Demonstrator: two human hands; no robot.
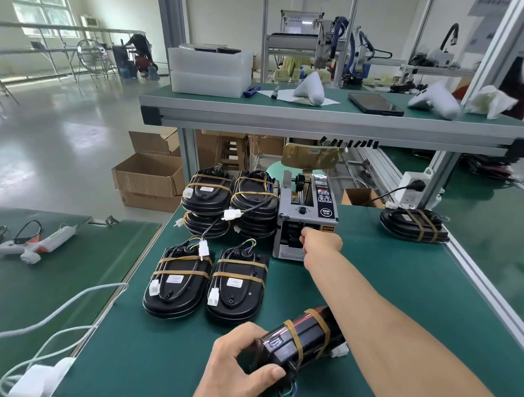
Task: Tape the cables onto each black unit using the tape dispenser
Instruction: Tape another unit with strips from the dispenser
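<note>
Left hand grips black unit w/ curled fingers; right hand pinches at tape dispenser outlet.

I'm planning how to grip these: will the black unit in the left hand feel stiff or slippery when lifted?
The black unit looks like a rigid moulded shell, so probably stiff. Its glossy surface may be slick, though the tape bands could add grip. The loose wires at its end will likely dangle. The left hand wraps it.

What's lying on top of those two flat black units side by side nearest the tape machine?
Each black unit carries a looped cable under two tan tape strips, plus a white label and white plug. Whatever lies underneath them is hidden.
</note>
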